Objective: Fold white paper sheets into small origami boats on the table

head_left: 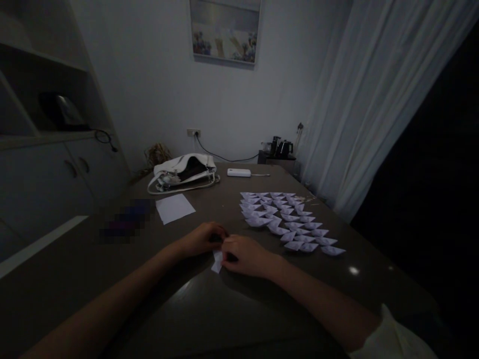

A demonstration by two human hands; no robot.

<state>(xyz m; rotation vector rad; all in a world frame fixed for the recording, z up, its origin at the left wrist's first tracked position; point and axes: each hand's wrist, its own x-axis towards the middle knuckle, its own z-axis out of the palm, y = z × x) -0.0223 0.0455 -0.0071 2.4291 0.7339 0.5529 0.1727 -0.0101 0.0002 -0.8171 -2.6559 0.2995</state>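
Close together over the dark table, both hands work on a small folded piece of white paper point(216, 264). My left hand point(204, 238) has its fingers curled at the paper's far end. From the right, my right hand point(245, 255) pinches the paper, and its fingers cover much of it. The lower end of the folded paper sticks out below the fingers. To the right stand several folded white paper boats point(258, 221) in loose rows. A flat stack or sheet of white square paper point(175, 208) lies to the left.
A white handbag point(183, 170) rests at the table's far left. Near the far edge lies a white power bank point(238, 172) with a short cable. A blurred-out patch point(129, 219) covers something at left. Curtains point(348, 99) hang beyond the right edge.
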